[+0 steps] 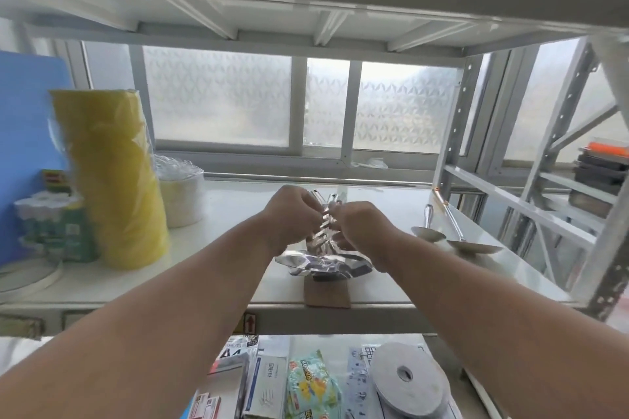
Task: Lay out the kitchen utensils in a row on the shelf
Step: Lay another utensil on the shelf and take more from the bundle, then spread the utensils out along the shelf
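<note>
Bundle of metal utensils (pixel 325 241) stands mid-shelf, blurred, so can't count pieces or tell types; its bowl ends rest on a brown card (pixel 327 296) at the front edge. Left hand (pixel 289 214) and right hand (pixel 364 224) both clenched round the handles, hiding the middle. Two ladles (pixel 452 238) lie just to the right on the white shelf (pixel 170 282). Yellow wrapped stack (pixel 112 177) well to the left.
</note>
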The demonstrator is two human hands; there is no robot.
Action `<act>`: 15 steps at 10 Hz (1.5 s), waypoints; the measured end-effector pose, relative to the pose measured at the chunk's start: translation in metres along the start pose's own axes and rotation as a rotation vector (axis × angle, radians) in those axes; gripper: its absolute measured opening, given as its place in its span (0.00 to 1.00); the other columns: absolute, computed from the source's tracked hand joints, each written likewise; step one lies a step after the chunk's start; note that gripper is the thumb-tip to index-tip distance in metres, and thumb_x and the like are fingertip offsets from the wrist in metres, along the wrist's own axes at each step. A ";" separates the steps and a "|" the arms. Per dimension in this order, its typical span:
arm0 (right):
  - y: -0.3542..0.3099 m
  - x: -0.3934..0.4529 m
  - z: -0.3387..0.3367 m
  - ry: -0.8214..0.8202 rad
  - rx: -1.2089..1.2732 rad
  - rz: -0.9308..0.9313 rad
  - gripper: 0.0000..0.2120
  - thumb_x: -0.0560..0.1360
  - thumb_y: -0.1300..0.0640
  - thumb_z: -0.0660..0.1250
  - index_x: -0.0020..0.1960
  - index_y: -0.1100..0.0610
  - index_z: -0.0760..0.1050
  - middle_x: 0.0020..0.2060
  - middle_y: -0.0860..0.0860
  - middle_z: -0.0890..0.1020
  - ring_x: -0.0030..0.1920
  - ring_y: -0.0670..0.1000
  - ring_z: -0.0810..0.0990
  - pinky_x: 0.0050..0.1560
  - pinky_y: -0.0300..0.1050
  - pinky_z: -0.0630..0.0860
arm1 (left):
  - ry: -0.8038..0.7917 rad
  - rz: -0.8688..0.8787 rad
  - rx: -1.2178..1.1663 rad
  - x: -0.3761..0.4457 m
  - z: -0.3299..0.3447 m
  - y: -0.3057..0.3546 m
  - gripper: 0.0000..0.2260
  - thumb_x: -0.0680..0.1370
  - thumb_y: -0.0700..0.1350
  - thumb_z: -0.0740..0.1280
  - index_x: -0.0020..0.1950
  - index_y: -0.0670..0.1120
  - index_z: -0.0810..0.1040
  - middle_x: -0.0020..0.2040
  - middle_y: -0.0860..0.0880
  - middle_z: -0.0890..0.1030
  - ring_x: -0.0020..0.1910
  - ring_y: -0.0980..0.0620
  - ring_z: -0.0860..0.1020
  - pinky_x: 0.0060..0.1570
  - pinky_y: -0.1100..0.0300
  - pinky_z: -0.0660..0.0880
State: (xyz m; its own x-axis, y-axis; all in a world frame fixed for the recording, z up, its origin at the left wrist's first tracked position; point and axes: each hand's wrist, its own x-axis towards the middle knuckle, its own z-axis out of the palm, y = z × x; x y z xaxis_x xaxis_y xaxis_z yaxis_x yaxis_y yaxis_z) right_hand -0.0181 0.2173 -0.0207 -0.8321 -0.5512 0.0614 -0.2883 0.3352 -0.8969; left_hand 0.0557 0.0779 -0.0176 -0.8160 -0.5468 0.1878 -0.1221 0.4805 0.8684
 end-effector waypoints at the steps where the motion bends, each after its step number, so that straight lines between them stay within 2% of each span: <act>1: -0.002 0.001 -0.011 0.056 0.314 0.161 0.22 0.78 0.43 0.68 0.55 0.63 0.80 0.38 0.59 0.83 0.33 0.55 0.85 0.51 0.57 0.85 | -0.058 0.128 0.042 -0.004 0.013 0.016 0.02 0.69 0.38 0.75 0.37 0.45 0.86 0.32 0.44 0.83 0.31 0.51 0.76 0.35 0.56 0.74; 2: 0.003 -0.003 -0.029 0.050 0.410 0.232 0.16 0.77 0.52 0.71 0.57 0.63 0.81 0.31 0.55 0.83 0.33 0.55 0.85 0.54 0.58 0.85 | -0.165 0.179 0.080 -0.007 0.029 0.023 0.05 0.67 0.42 0.76 0.38 0.41 0.84 0.30 0.48 0.77 0.31 0.51 0.72 0.37 0.55 0.71; 3: 0.014 -0.008 -0.046 0.102 0.471 0.215 0.17 0.76 0.61 0.70 0.63 0.65 0.77 0.46 0.60 0.84 0.41 0.56 0.85 0.43 0.49 0.85 | -0.334 0.169 0.043 -0.009 0.041 0.024 0.11 0.66 0.43 0.79 0.46 0.41 0.87 0.40 0.46 0.85 0.39 0.47 0.83 0.48 0.50 0.80; 4: 0.025 -0.011 -0.060 0.171 0.455 0.230 0.21 0.75 0.68 0.68 0.67 0.68 0.73 0.53 0.63 0.82 0.43 0.57 0.84 0.37 0.44 0.82 | -0.425 0.184 0.111 -0.012 0.048 0.025 0.14 0.70 0.44 0.81 0.55 0.50 0.89 0.52 0.50 0.89 0.55 0.49 0.87 0.62 0.50 0.82; 5: 0.038 -0.010 -0.073 0.235 0.423 0.233 0.23 0.74 0.70 0.66 0.69 0.69 0.70 0.55 0.63 0.78 0.45 0.57 0.83 0.38 0.44 0.83 | -0.363 0.229 0.427 -0.014 0.057 0.027 0.25 0.71 0.53 0.81 0.66 0.50 0.84 0.65 0.52 0.85 0.65 0.51 0.82 0.70 0.52 0.76; 6: 0.049 -0.017 -0.083 0.296 0.419 0.242 0.20 0.76 0.69 0.66 0.67 0.67 0.70 0.51 0.60 0.77 0.46 0.56 0.81 0.45 0.49 0.85 | -0.376 0.162 0.580 -0.014 0.060 0.025 0.27 0.74 0.60 0.77 0.70 0.51 0.82 0.67 0.52 0.82 0.66 0.50 0.80 0.65 0.59 0.73; 7: 0.063 -0.014 -0.089 0.289 0.306 0.298 0.17 0.78 0.67 0.65 0.66 0.66 0.72 0.52 0.60 0.80 0.49 0.58 0.84 0.49 0.51 0.85 | -0.469 0.123 0.612 -0.013 0.061 0.021 0.20 0.77 0.61 0.71 0.64 0.52 0.84 0.50 0.52 0.88 0.49 0.51 0.86 0.55 0.58 0.80; 8: 0.071 -0.012 -0.093 0.209 0.183 0.321 0.18 0.79 0.64 0.65 0.68 0.65 0.74 0.56 0.61 0.82 0.46 0.56 0.83 0.47 0.49 0.85 | -0.482 0.118 0.614 -0.013 0.060 0.019 0.11 0.77 0.56 0.68 0.52 0.53 0.86 0.41 0.51 0.88 0.43 0.48 0.87 0.52 0.52 0.84; 9: 0.073 -0.013 -0.097 0.227 0.097 0.325 0.16 0.78 0.62 0.65 0.65 0.64 0.77 0.48 0.58 0.83 0.41 0.57 0.82 0.48 0.52 0.84 | -0.477 0.128 0.626 -0.014 0.057 0.017 0.10 0.76 0.53 0.66 0.46 0.51 0.85 0.40 0.51 0.88 0.41 0.48 0.86 0.41 0.58 0.81; 10: 0.068 -0.015 -0.101 0.250 -0.065 0.317 0.15 0.78 0.61 0.63 0.63 0.65 0.78 0.47 0.59 0.82 0.44 0.60 0.82 0.47 0.53 0.83 | -0.472 0.100 0.645 -0.015 0.049 0.015 0.13 0.76 0.53 0.66 0.54 0.51 0.86 0.48 0.51 0.89 0.45 0.50 0.85 0.40 0.60 0.80; 11: 0.055 -0.023 -0.098 0.223 -0.435 0.254 0.13 0.78 0.57 0.62 0.58 0.62 0.78 0.54 0.60 0.83 0.52 0.61 0.83 0.53 0.51 0.80 | -0.469 0.083 0.654 -0.014 0.040 0.007 0.18 0.72 0.57 0.64 0.56 0.56 0.86 0.55 0.54 0.88 0.54 0.49 0.85 0.59 0.52 0.81; 12: 0.043 -0.034 -0.088 0.275 -0.845 0.169 0.19 0.75 0.47 0.60 0.59 0.57 0.75 0.62 0.57 0.79 0.63 0.61 0.75 0.61 0.55 0.72 | -0.416 0.075 0.750 -0.017 0.030 0.000 0.19 0.69 0.63 0.59 0.55 0.64 0.84 0.50 0.59 0.86 0.54 0.51 0.82 0.64 0.49 0.76; 13: 0.030 -0.044 -0.071 0.356 -1.061 0.036 0.21 0.74 0.45 0.58 0.61 0.54 0.76 0.62 0.56 0.74 0.68 0.60 0.65 0.65 0.59 0.64 | -0.402 0.058 0.807 -0.018 0.017 -0.007 0.17 0.70 0.66 0.57 0.50 0.68 0.82 0.53 0.59 0.83 0.58 0.49 0.79 0.66 0.45 0.72; 14: 0.012 -0.048 -0.048 0.322 -1.050 -0.113 0.19 0.74 0.46 0.59 0.59 0.53 0.77 0.60 0.55 0.76 0.66 0.60 0.67 0.65 0.59 0.64 | -0.414 0.035 0.809 -0.019 -0.006 -0.015 0.18 0.71 0.66 0.57 0.55 0.70 0.81 0.56 0.59 0.83 0.61 0.49 0.79 0.67 0.45 0.73; 15: 0.000 -0.047 -0.021 0.163 -0.830 -0.135 0.15 0.76 0.49 0.62 0.56 0.55 0.80 0.56 0.54 0.81 0.58 0.58 0.75 0.58 0.52 0.74 | -0.391 0.006 0.798 -0.020 -0.030 -0.029 0.20 0.72 0.64 0.59 0.61 0.70 0.81 0.62 0.59 0.83 0.63 0.49 0.78 0.69 0.47 0.73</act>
State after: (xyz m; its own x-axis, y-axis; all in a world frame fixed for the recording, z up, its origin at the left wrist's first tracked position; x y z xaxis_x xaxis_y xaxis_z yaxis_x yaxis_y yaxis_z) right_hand 0.0109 0.2592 -0.0143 -0.8050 -0.5313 0.2638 -0.5905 0.7606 -0.2698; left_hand 0.0925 0.0544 -0.0327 -0.9346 -0.3395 -0.1062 -0.3557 0.8972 0.2618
